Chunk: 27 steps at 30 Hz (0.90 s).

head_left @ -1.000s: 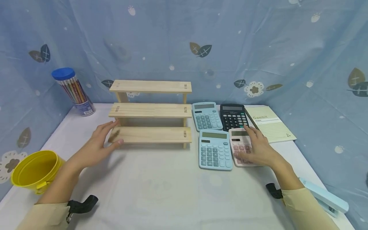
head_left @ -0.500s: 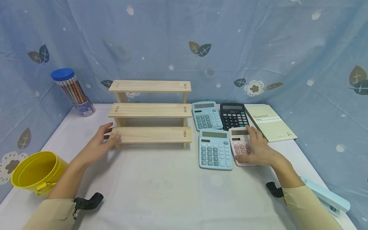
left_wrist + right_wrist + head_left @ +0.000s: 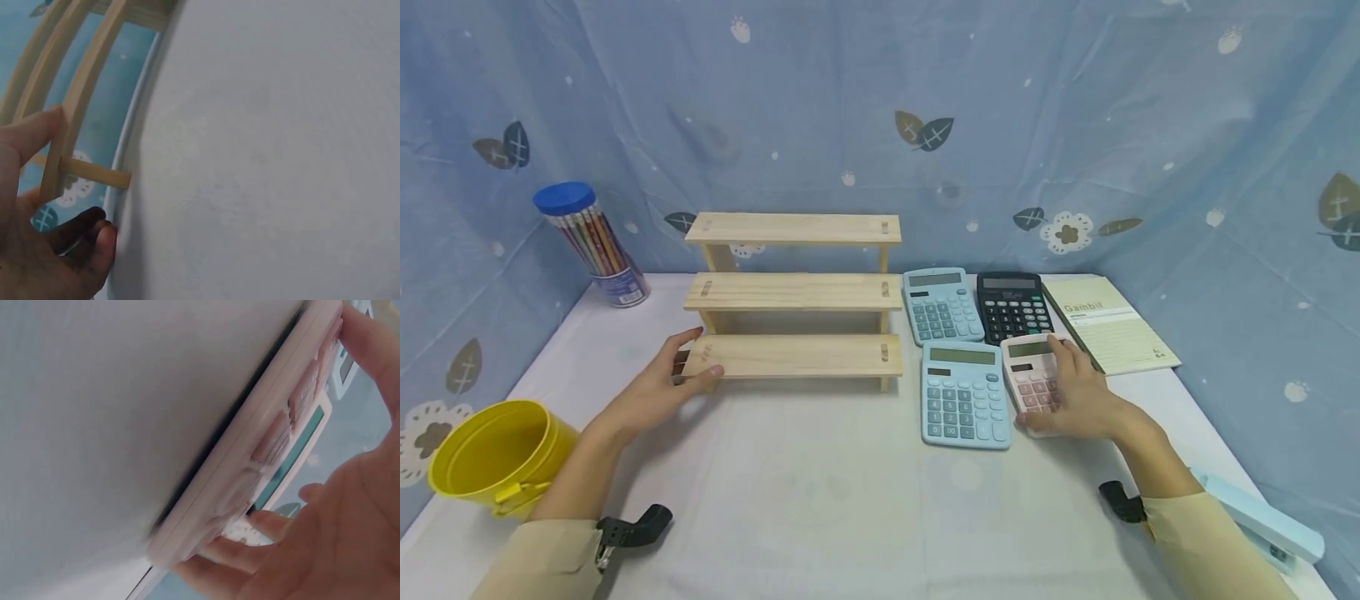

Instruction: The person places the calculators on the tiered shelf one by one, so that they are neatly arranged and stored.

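Observation:
A three-tier wooden shelf point(image 3: 797, 357) stands at the middle left of the head view. My left hand point(image 3: 658, 385) grips the left end of its lowest board, thumb on the front edge and fingers around the side. In the left wrist view that thumb point(image 3: 40, 131) lies against the pale wood. On the right, my right hand point(image 3: 1086, 398) holds a pink calculator point(image 3: 1030, 377) across its width, thumb at the left edge and fingers on the far side. The right wrist view shows the calculator's near edge point(image 3: 244, 434) raised over a dark shadow on the cloth.
Beside the pink calculator lie two light-blue calculators point(image 3: 966, 396) and a black calculator point(image 3: 1015, 308). A notepad point(image 3: 1108, 325) is behind them, right. A stapler point(image 3: 1262, 517) lies near right, a yellow bucket point(image 3: 497, 450) near left, and a pencil tub point(image 3: 602, 250) back left.
My left hand has moved onto the end of the lowest board and closed on it. My right hand has tightened on the pink calculator, which has turned slightly and shifted off the light-blue one.

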Tool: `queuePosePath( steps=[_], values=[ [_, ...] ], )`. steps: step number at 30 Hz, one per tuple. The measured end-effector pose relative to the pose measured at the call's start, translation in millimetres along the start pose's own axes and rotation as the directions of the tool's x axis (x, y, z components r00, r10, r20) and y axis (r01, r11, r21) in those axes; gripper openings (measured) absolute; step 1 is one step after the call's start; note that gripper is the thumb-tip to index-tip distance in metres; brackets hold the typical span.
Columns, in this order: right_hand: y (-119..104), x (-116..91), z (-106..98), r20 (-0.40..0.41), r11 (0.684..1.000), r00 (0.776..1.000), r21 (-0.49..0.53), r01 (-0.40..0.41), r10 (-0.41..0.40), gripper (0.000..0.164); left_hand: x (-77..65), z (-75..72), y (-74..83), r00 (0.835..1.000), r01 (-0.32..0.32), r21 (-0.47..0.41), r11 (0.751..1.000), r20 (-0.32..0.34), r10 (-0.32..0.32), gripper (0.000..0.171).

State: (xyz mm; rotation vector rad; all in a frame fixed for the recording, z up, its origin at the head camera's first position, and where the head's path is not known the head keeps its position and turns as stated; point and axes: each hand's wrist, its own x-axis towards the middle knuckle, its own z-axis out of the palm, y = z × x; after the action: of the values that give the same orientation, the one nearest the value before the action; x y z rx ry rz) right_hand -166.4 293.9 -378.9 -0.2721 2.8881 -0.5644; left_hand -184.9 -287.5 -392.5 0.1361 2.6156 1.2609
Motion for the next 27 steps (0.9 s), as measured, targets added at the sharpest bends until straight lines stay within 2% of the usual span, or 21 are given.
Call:
queuePosePath(
  steps=[8, 16, 20, 27],
  values=[
    [-0.9, 2.4, 3.9, -0.028, 0.998, 0.999, -0.055, -0.039, 0.037, 0.141, -2.8, 2.4, -3.8, 1.000, -0.011, 0.039, 0.999, -0.008, 0.012, 0.095],
    [1.4, 3.6, -2.1, -0.086, 0.993, 0.991, 0.078, -0.092, 0.099, 0.141, -2.0, 1.6, -2.3, 1.000, -0.005, 0.042, 0.999, -0.016, 0.006, 0.095],
    [-0.2, 1.9, -5.4, -0.142, 0.992, 0.986, 0.097, -0.077, 0.090, 0.138, -1.3, 1.4, -1.6, 1.000, 0.006, 0.064, 0.998, -0.029, -0.004, 0.095],
    [-15.2, 2.5, -17.1, -0.260, 0.995, 0.965, 0.102, 0.007, 0.020, 0.133, 1.1, 1.7, -1.7, 0.998, 0.023, 0.094, 0.995, -0.054, -0.018, 0.096]
  ],
)
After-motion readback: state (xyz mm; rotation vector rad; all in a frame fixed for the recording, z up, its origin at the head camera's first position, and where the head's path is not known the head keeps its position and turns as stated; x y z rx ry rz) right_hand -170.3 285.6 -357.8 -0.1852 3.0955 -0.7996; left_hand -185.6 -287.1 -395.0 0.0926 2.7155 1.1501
